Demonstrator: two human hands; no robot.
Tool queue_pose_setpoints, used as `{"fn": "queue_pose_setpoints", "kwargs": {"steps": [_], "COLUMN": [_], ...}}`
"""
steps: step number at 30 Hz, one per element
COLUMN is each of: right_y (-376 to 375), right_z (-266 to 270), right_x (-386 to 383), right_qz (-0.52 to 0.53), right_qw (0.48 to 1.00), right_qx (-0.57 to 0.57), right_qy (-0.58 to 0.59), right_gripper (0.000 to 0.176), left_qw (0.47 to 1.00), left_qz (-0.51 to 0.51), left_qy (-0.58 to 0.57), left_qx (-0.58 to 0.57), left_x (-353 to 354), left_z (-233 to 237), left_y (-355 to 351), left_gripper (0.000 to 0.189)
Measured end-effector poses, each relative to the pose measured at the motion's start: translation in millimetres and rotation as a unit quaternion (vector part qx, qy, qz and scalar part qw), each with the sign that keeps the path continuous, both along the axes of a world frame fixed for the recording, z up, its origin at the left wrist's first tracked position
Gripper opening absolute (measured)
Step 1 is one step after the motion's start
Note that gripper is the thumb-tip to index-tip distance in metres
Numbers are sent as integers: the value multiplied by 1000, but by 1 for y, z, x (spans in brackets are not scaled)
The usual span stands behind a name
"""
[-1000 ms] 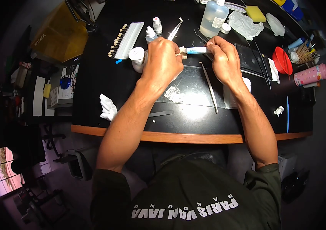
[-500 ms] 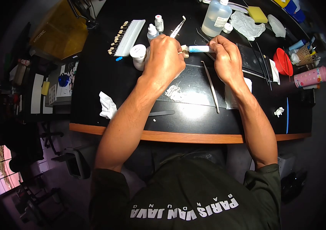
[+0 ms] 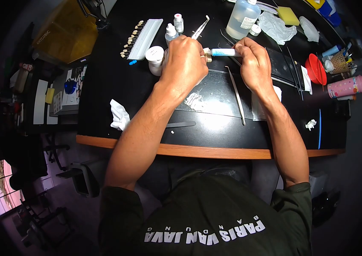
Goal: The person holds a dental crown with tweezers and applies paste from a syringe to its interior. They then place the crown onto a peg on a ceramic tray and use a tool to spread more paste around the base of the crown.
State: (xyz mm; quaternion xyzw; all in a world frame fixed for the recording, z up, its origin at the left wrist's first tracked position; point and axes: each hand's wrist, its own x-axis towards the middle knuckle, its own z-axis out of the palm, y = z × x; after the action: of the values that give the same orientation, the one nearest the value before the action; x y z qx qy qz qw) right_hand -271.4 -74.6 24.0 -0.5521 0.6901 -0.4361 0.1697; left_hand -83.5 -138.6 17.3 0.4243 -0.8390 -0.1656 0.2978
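My right hand (image 3: 254, 62) is closed around a white and blue tube (image 3: 224, 52) that points left. The tube's tip meets a small pale, brass-coloured piece (image 3: 207, 55) at the fingertips of my left hand (image 3: 184, 59). My left hand is closed on that piece, most of which its fingers hide. Below the hands lies a glass slab (image 3: 219, 91) with a white smear (image 3: 195, 102) on it. A thin white instrument (image 3: 237, 98) rests along the slab's right part. Beside my left hand stand a white jar (image 3: 155, 55) and a dropper bottle (image 3: 171, 32).
A shade guide (image 3: 145, 39), a small vial (image 3: 178, 23) and a large clear bottle (image 3: 241, 20) stand at the back. Toward the right are tweezers (image 3: 294, 68), a red bowl (image 3: 315, 69) and a pink tumbler (image 3: 346, 87). Crumpled tissue (image 3: 119, 114) lies at the left.
Both hands hold nearly the same pose, still together at the tube and the small piece. The view has shifted very slightly.
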Motion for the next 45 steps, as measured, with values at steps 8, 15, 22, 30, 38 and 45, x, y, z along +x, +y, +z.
{"fn": "queue_pose_setpoints", "kwargs": {"steps": [8,15,22,30,38,45], "right_y": [0,1,3,-4,-8,-3], "right_z": [2,3,7,-6,-11,-10], "right_x": [2,2,1,-11,-12,-12], "right_qz": [-2,3,-15,-1,12,4], "right_qw": [1000,1000,996,980,962,933], "right_qx": [2,-4,-44,-75,-85,-65], "right_qy": [-4,14,74,183,257,355], "right_gripper": [33,32,32,16,31,29], "left_qw": [1000,1000,1000,1000,999,989], "left_qz": [-9,-4,-5,-8,0,-16], "left_qy": [-1,-2,1,-3,47,103], "left_qx": [-13,9,-12,-13,-25,108], "left_x": [0,0,0,4,8,10], "left_z": [-1,2,-2,3,11,32], "left_y": [0,1,0,2,2,10], "left_gripper": [17,17,17,18,17,10]}}
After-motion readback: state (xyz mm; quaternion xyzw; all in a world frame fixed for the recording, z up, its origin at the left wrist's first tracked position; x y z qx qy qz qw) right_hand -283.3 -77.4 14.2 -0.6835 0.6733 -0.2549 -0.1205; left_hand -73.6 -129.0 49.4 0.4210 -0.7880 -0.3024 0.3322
